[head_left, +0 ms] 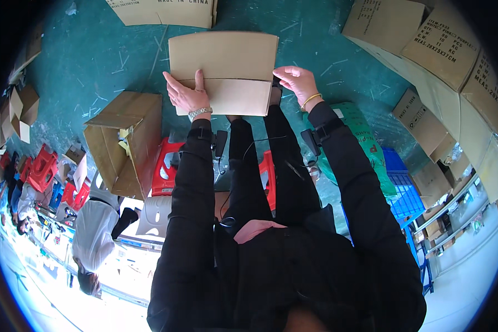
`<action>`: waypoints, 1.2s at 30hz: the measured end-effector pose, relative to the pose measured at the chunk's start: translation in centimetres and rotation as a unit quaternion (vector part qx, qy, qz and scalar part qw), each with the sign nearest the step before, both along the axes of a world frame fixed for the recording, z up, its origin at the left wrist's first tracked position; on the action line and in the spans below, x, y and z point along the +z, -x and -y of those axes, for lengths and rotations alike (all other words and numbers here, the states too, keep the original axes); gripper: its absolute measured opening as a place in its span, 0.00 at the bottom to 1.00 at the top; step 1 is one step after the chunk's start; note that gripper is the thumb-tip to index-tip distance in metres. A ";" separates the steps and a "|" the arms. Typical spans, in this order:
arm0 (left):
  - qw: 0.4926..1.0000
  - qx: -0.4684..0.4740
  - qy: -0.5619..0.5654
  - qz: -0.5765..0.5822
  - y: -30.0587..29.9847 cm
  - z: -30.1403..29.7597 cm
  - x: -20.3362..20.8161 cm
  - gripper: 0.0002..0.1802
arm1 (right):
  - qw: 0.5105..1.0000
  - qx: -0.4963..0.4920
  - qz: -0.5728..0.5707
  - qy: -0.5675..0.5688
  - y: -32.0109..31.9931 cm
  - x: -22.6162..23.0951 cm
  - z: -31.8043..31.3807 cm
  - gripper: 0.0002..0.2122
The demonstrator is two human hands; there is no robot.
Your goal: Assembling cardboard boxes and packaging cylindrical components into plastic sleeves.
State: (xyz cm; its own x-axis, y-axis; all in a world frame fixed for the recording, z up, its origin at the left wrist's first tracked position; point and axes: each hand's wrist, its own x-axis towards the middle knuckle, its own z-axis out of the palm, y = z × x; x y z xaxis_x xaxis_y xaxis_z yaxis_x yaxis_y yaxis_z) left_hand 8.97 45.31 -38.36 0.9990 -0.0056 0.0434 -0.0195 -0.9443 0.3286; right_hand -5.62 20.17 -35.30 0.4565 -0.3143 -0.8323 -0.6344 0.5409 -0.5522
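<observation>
At twelve o'clock, the left hand (189, 98), fingers spread, is steadying a box (229, 71). The right hand (297, 82) is perhaps pinching its edge; continuing is needing steadiness.

The nearest carton (221, 58) is toned in plain light brown, while a deeper brown is shown by the open carton (146, 130), in which scraps (123, 141) of pale yellow are seen. The stacked cartons (448, 41) are coloured tan and marked with black print. A silver watch (200, 113) is worn above the left hand (187, 98), a golden-yellow bracelet (311, 100) above the right hand (297, 81). Sleeves (191, 191) and trousers (246, 191) are coloured black, relieved by a pink cloth (256, 229). The floor (310, 33) is coloured teal green and flecked with pale strips (329, 67). Red is shown by the stools (167, 169), bright blue by a crate (405, 191), green by a sack (365, 146).
</observation>
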 end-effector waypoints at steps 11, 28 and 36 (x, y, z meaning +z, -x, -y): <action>1.000 -0.002 -0.029 0.012 0.0 0.2 -0.5 0.56 | 0.994 0.096 0.030 0.041 0.0 -1.1 -1.2 0.14; 0.999 0.015 -0.036 0.024 0.2 0.4 -0.9 0.49 | 0.882 0.285 0.023 0.376 0.1 0.9 -2.5 0.18; 0.999 -0.020 0.017 0.046 0.2 -0.7 -0.7 0.45 | 0.696 0.459 0.166 0.527 -1.2 2.6 -1.9 0.40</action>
State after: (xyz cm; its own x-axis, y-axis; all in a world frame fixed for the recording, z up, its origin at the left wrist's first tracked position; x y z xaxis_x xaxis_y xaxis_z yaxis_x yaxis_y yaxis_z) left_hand 8.77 45.97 -39.05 0.9899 -0.0432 0.1352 -0.0893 -0.9302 0.3561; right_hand -4.40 22.10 -32.75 0.9795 -0.1196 -0.1618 -0.1887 -0.8249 -0.5329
